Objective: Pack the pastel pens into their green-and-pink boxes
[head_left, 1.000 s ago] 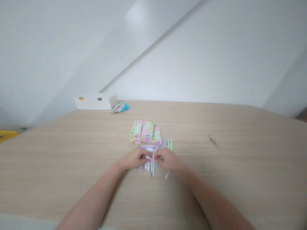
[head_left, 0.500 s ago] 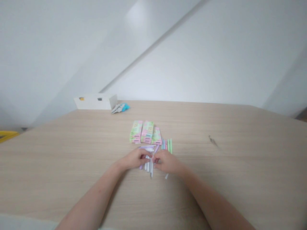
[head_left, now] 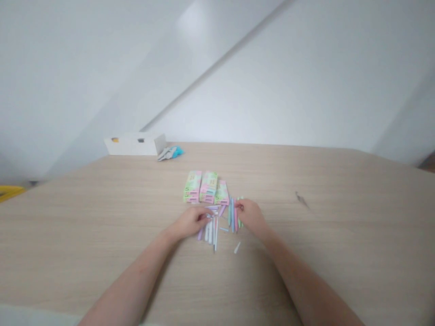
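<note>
A group of slim white pens point(head_left: 208, 234) lies on the table, with a purple pen point(head_left: 200, 233) on its left. Over their upper ends my left hand point(head_left: 189, 222) is closed, thumb and fingers pinched; what they hold is hidden. To the right stands a row of pastel pens, among them a blue pen point(head_left: 232, 217) and a pink pen point(head_left: 236, 221). My right hand point(head_left: 252, 216) pinches at the top of this row, by the pink pen, and partly covers some green pens point(head_left: 240, 222). Beyond the hands are small pink-and-green boxes point(head_left: 193, 183), partly stacked.
A small white piece point(head_left: 237, 247) and a short blue stick point(head_left: 224, 229) lie near the pens. Farther back are a white box point(head_left: 132, 146) and a grey-and-blue glove-like cloth point(head_left: 170, 153). A small dark item point(head_left: 301, 198) lies to the right on the wooden table point(head_left: 340, 235).
My right hand has moved from the white pens to the right, onto the coloured row, uncovering the blue stick. My left hand has stayed nearly in place.
</note>
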Available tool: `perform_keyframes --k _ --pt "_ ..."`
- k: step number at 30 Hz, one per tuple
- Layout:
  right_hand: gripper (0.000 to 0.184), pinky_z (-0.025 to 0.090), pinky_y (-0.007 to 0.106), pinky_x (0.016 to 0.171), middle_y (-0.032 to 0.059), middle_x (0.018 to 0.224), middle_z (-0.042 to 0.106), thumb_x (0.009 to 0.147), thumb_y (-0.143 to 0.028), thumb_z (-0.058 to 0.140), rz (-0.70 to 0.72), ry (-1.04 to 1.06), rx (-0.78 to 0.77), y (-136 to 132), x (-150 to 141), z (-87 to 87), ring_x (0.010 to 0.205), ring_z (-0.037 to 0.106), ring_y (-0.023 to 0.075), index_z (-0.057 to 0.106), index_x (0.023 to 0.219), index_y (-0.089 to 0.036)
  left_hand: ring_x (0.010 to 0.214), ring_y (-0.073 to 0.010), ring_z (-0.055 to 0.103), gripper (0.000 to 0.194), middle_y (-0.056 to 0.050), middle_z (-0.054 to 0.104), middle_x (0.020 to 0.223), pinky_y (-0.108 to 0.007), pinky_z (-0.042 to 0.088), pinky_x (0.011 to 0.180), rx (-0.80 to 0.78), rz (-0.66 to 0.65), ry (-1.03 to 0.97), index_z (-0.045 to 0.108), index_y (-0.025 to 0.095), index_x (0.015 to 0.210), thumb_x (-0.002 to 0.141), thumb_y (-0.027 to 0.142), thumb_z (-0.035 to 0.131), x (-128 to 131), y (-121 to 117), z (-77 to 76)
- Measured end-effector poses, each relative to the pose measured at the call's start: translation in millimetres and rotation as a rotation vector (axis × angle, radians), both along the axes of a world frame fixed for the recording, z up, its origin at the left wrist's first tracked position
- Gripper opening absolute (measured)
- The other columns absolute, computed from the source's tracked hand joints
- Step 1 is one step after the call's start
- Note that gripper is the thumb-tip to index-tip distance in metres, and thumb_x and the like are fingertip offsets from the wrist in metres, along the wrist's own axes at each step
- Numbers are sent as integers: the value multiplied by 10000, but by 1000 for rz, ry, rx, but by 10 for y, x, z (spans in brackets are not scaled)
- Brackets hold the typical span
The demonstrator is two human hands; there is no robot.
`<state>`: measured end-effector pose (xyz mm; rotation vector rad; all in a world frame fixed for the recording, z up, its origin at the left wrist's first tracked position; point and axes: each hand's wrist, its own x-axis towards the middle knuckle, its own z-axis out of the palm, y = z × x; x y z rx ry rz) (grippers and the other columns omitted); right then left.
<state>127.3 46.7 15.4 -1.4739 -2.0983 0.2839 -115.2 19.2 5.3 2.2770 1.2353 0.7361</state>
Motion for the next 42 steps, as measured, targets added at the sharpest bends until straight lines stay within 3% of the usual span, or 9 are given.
perform_keyframes --k 5,11,21,33,42 --pt "236 441 274 762 77 874 717 769 -100 515 57 -67 -21 -38 -40 -49 820 637 195 719 858 -179 909 -172 568 254 -56 649 990 -290 433 843 111 28 -55 648 181 1052 827 186 529 -12 3 56" --pt "243 427 276 775 86 907 689 775 -113 527 118 -116 -14 -103 -95 -40 846 613 198 711 921 -175 1072 -195 543 310 -68 627 1120 -340 399 976 127 25 -41 623 187 1092 809 135 509 -9 -9 89" --pt "192 385 258 774 81 869 645 779 -138 531 144 -151 5 -140 -147 -26 856 561 184 694 877 -165 1114 -212 550 283 -83 626 1189 -368 391 1013 71 34 22 639 175 1075 833 200 494 -56 30 5" --pt "206 321 226 660 31 690 625 803 -132 504 233 -183 14 -233 -232 36 711 526 133 638 648 -148 1090 -211 574 276 -79 651 1142 -352 416 985 97 45 80 646 170 1057 850 245 480 -81 66 -37" --pt "176 354 231 760 46 821 640 837 -151 498 166 -186 22 -219 -218 29 833 541 149 666 782 -158 1072 -203 575 270 -62 651 1131 -341 418 971 82 45 61 645 187 1053 843 228 481 -78 62 -28"
